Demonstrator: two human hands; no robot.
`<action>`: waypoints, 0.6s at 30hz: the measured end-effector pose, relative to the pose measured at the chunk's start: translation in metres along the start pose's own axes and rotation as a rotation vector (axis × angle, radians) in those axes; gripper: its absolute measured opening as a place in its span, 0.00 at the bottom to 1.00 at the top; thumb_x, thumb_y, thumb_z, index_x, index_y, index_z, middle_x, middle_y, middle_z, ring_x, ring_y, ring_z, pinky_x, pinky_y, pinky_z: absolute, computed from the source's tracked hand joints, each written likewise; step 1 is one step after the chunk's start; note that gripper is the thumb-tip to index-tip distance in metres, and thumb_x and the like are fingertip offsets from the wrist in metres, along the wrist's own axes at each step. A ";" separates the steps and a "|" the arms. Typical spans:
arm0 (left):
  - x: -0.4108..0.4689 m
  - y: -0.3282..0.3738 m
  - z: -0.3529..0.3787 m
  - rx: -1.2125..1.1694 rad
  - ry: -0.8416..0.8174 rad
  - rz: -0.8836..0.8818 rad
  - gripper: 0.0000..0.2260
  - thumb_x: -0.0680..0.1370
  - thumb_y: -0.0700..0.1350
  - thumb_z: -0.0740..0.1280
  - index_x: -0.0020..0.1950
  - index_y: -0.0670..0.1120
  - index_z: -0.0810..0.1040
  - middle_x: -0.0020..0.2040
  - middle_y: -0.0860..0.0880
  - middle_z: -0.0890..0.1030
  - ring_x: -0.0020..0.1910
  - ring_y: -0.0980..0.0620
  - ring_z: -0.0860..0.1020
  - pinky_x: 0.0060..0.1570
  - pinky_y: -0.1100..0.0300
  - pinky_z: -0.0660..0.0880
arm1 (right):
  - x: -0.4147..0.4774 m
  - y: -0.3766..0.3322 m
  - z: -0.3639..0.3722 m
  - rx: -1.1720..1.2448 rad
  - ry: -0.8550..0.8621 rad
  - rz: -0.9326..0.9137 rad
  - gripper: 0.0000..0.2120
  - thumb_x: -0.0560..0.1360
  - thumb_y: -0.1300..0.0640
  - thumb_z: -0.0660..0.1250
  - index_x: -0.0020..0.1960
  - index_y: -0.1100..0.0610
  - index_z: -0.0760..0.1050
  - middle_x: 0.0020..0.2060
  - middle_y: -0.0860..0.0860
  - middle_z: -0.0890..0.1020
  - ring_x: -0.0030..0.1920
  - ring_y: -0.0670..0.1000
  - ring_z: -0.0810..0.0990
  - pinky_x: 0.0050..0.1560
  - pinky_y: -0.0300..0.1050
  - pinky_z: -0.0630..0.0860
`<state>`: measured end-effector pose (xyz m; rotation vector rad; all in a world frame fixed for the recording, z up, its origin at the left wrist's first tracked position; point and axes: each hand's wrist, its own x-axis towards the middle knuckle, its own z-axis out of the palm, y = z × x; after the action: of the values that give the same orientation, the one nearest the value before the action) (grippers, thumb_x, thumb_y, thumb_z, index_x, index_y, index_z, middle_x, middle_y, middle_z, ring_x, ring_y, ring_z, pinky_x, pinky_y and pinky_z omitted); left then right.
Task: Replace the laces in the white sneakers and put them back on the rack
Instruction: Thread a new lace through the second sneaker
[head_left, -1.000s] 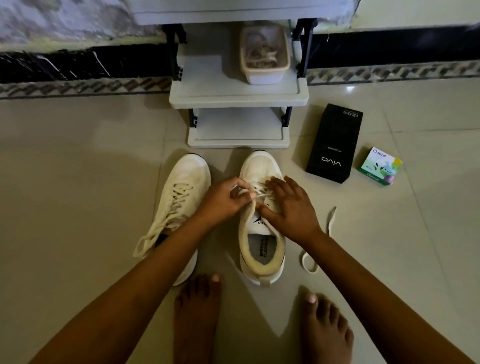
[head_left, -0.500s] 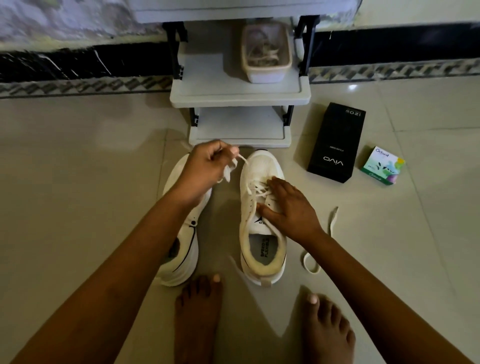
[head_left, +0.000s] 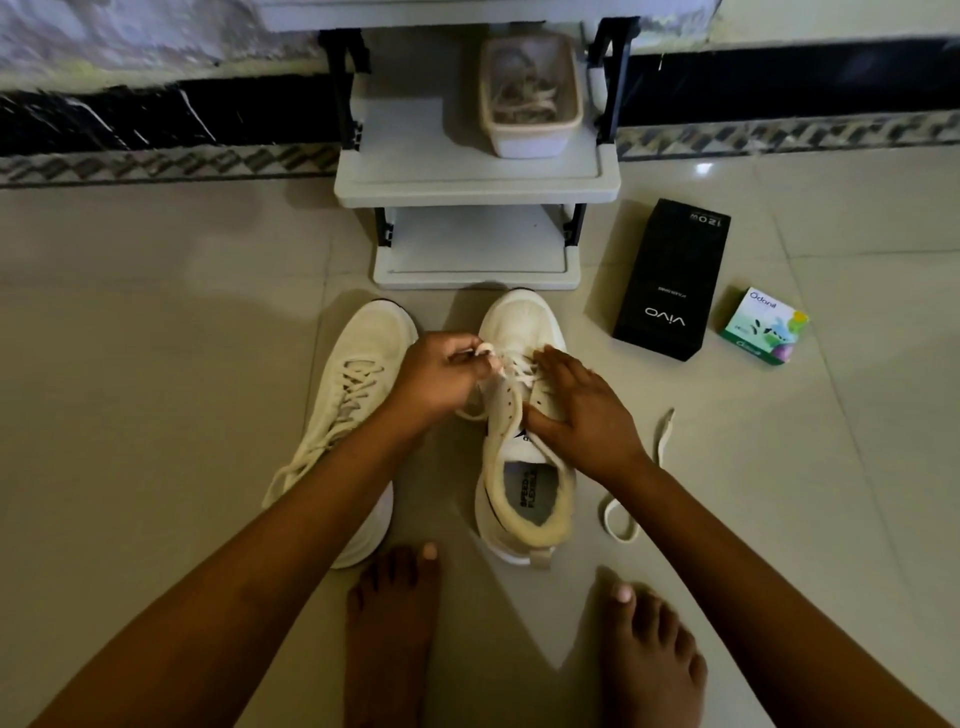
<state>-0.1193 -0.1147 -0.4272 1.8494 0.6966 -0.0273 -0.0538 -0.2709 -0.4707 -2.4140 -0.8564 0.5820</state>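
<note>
White lace (head_left: 489, 351) pinched by left hand (head_left: 441, 382), right hand (head_left: 584, 413) pressing sneaker (head_left: 522, 322)

Tiled floor (head_left: 156, 338): rack (head_left: 475, 182), laced sneaker (head_left: 363, 343), half-laced sneaker (head_left: 522, 319), black box (head_left: 670, 280), green box (head_left: 763, 325), loose lace (head_left: 665, 428)

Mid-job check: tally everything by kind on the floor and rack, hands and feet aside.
White sneakers: 2, the laced sneaker and the part-laced sneaker.
Boxes: 2, the black box and the green box.
Lace on the floor: 1.
Tub: 1.
Rack: 1.
Total: 7.
</note>
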 end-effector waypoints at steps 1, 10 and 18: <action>-0.003 0.002 0.000 -0.114 0.003 -0.053 0.04 0.77 0.41 0.66 0.45 0.49 0.79 0.41 0.52 0.80 0.42 0.55 0.77 0.43 0.61 0.73 | 0.000 0.000 -0.001 0.011 -0.003 -0.002 0.41 0.68 0.32 0.52 0.76 0.50 0.55 0.74 0.49 0.61 0.70 0.53 0.65 0.67 0.47 0.64; 0.010 -0.003 -0.024 0.132 0.036 -0.113 0.14 0.81 0.41 0.54 0.57 0.47 0.79 0.53 0.46 0.78 0.46 0.54 0.74 0.44 0.61 0.70 | -0.009 0.002 0.004 0.058 0.028 0.135 0.33 0.74 0.37 0.60 0.72 0.55 0.63 0.69 0.53 0.68 0.66 0.54 0.70 0.62 0.47 0.68; 0.002 0.011 -0.026 0.219 -0.004 0.128 0.07 0.80 0.36 0.59 0.51 0.46 0.74 0.47 0.49 0.81 0.38 0.54 0.80 0.44 0.61 0.78 | -0.010 -0.029 -0.009 0.148 -0.004 0.068 0.30 0.68 0.42 0.72 0.63 0.54 0.68 0.56 0.51 0.75 0.52 0.50 0.76 0.47 0.42 0.74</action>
<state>-0.1200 -0.0941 -0.4081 2.1000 0.5900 -0.0240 -0.0691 -0.2603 -0.4445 -2.3150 -0.7092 0.6524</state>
